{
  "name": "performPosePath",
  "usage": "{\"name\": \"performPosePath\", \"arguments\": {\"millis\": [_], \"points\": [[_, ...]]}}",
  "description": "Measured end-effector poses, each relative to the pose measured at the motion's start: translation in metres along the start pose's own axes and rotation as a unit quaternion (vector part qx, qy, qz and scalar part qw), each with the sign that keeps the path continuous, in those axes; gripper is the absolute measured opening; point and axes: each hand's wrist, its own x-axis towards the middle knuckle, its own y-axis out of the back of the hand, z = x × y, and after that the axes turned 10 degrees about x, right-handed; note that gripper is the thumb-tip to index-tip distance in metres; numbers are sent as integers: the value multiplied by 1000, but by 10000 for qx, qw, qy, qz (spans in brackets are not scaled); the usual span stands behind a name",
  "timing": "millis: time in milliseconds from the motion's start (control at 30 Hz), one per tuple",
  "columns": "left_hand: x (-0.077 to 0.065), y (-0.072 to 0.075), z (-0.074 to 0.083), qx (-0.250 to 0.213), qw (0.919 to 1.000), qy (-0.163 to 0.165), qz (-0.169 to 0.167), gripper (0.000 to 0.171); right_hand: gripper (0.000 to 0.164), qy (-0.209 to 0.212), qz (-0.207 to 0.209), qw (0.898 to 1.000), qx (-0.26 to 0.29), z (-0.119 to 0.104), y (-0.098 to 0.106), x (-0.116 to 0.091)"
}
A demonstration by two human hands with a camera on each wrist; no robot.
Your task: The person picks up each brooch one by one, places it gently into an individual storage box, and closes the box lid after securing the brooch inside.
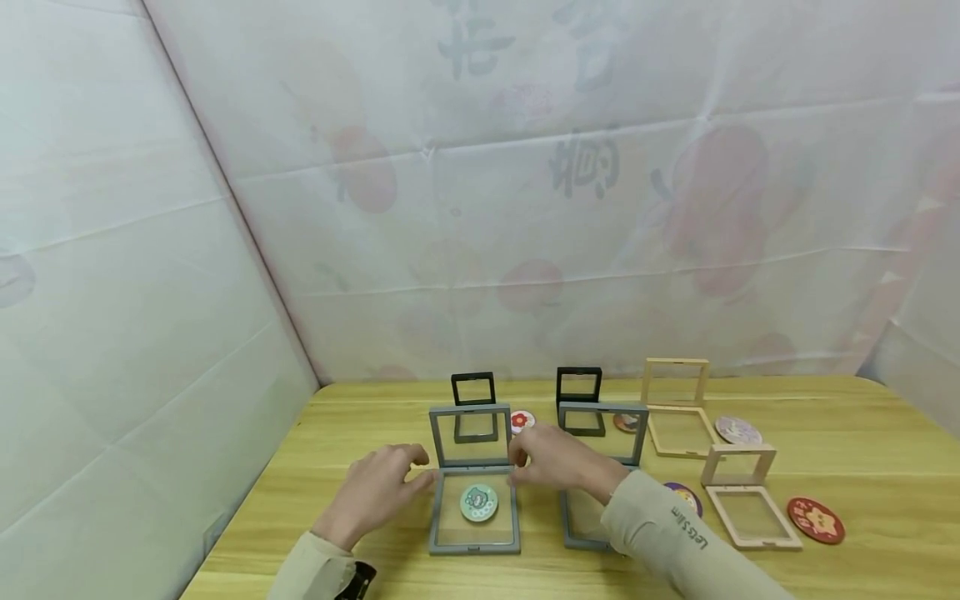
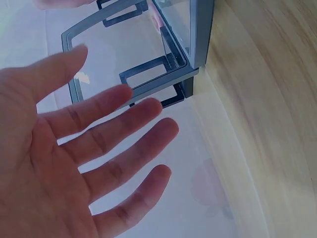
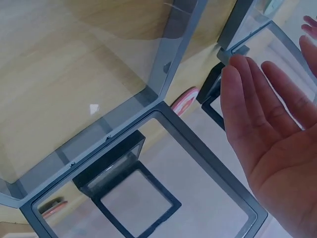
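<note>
A grey display frame (image 1: 474, 549) with clear film lies opened flat on the table, its lid raised at the back. On the film of its lower half rests a round green badge (image 1: 478, 502) with a cartoon figure. My left hand (image 1: 377, 492) hovers at the frame's left side, thumb and fingers spread, palm seen in the left wrist view. At the right side is my right hand (image 1: 558, 458), fingertips right by the frame's hinge corner. Its fingers look nearly straight in the right wrist view. Neither hand holds anything.
Right of it stands a second opened grey frame (image 1: 567, 521), partly hidden by my right sleeve. Two small black frames (image 1: 474, 377) (image 1: 579, 371) are behind. Further right are a yellow frame (image 1: 676, 362), a beige frame (image 1: 763, 543), a red badge (image 1: 816, 521) and a purple badge (image 1: 738, 431).
</note>
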Motion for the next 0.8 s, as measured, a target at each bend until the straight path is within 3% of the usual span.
{"name": "performPosePath", "arguments": {"millis": [433, 600, 800], "points": [[4, 2, 4, -339, 9968, 688, 211, 31, 17, -503, -44, 9927, 1100, 1, 4, 1], [7, 2, 6, -399, 9958, 796, 233, 42, 45, -874, 54, 9847, 1505, 0, 5, 1], [11, 0, 6, -690, 9907, 1159, 177, 49, 55, -1376, 168, 9746, 1760, -2, 5, 3]]}}
